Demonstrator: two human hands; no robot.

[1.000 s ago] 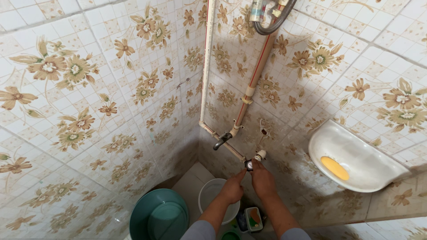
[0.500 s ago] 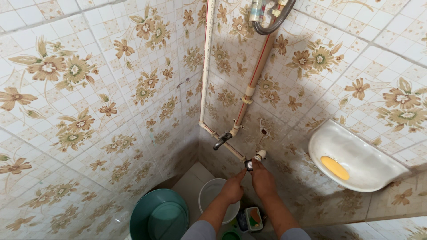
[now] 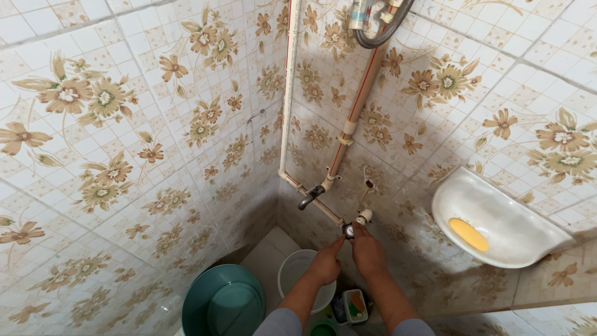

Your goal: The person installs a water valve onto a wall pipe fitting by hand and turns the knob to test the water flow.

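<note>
Nothing has moved: both hands stay at the low wall tap (image 3: 349, 230).
Left hand (image 3: 324, 264) and right hand (image 3: 367, 249) pinch it; white bucket (image 3: 292, 274) below, contents hidden.

We count two hands (image 3: 326, 264) (image 3: 368, 252) at one valve (image 3: 349, 230), one tap (image 3: 309, 198), two basins (image 3: 224, 303) (image 3: 297, 274), one soap dish (image 3: 497, 221), one yellow soap (image 3: 468, 234).

The head camera (the only view) is looking steeply down from well above into a tiled wall corner (image 3: 283, 93), its lower edge catching both forearms from behind.
</note>
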